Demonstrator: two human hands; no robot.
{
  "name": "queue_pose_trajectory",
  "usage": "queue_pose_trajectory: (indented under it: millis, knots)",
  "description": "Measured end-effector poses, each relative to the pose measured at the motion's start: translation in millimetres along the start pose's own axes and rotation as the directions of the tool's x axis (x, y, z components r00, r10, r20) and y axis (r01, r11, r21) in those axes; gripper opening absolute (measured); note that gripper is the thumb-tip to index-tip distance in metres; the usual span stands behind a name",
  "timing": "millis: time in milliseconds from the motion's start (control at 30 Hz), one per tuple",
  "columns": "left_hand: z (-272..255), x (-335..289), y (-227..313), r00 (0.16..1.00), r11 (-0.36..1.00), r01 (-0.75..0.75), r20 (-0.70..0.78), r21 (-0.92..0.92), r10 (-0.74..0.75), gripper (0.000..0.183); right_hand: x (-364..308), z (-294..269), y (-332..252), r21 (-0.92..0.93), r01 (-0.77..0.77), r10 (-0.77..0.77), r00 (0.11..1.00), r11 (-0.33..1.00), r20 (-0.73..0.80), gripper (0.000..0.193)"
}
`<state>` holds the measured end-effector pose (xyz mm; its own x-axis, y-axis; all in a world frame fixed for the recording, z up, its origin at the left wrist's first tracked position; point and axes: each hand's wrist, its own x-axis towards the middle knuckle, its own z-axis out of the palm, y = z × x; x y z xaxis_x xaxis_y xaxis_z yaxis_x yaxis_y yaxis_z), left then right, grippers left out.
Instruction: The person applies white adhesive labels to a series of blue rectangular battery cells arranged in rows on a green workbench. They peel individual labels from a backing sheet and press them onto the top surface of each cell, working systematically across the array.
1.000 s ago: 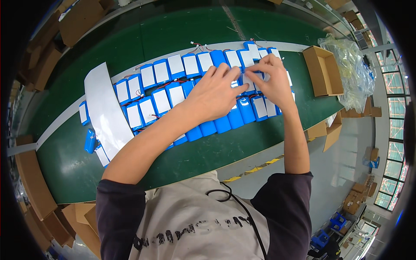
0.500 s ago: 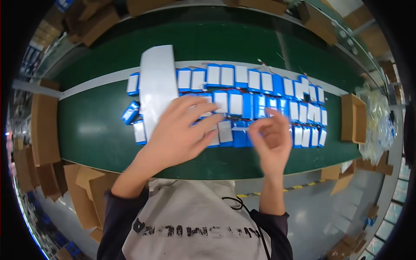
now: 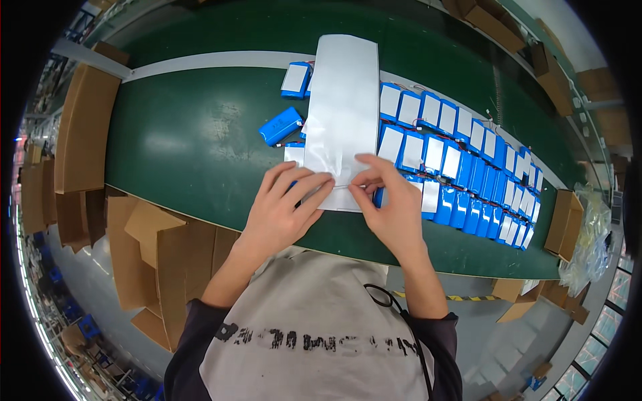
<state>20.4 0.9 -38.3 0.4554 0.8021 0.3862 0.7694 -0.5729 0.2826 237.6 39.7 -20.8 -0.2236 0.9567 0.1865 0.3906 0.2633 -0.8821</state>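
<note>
A long, glossy white sheet [image 3: 344, 100] lies over part of the rows of blue battery packs [image 3: 461, 167]. My left hand [image 3: 284, 210] rests on the sheet's near end, fingers spread, its fingertips beside a thin white strip [image 3: 342, 186]. From the right, the thumb and forefinger of my right hand [image 3: 394, 214] pinch that strip, while its other fingers curl above. Many packs carry white rectangular pads and have thin wires with small plugs. One blue pack [image 3: 281, 126] lies askew left of the sheet.
The packs lie on a green bench top [image 3: 180, 134]. A tall cardboard box [image 3: 87, 127] stands at its left end. An open carton [image 3: 564, 226] and clear plastic bags [image 3: 588, 234] sit at the right. More open cartons [image 3: 157, 257] stand below the front edge.
The view has swung, so the sheet and packs appear farther right. My hands have come together over the sheet's near end, and my right hand now pinches the white strip.
</note>
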Motion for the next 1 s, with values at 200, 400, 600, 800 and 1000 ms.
queue_pose_trajectory:
  millis: [200,400,600,800,1000]
  knots:
    - [7,5,-1,0.999,1.000,-0.021,-0.050,0.008,0.022,0.057,7,4,-5,-0.269,0.090,-0.069,0.994,0.959,0.089,0.041]
    - [1,13,-5,0.997,0.997,-0.076,-0.028,0.029,0.076,0.048,15,-7,-19,-0.431,0.145,-0.126,0.989,0.891,0.071,0.033]
    - [-69,9,-30,0.927,0.987,0.147,-0.339,-0.065,-0.160,0.023,-3,-59,11,-0.265,0.152,-0.228,0.930,0.952,-0.288,0.009]
    - [-184,-29,-142,0.318,0.533,0.190,-0.462,-0.824,-0.828,0.026,-43,-61,58,-0.174,0.014,-0.084,0.912,0.985,-0.401,0.006]
    - [-281,-125,-251,0.001,0.799,0.255,-0.826,-0.544,-0.563,0.030,-49,-61,53,-0.339,0.067,-0.201,0.905,0.939,-0.376,0.012]
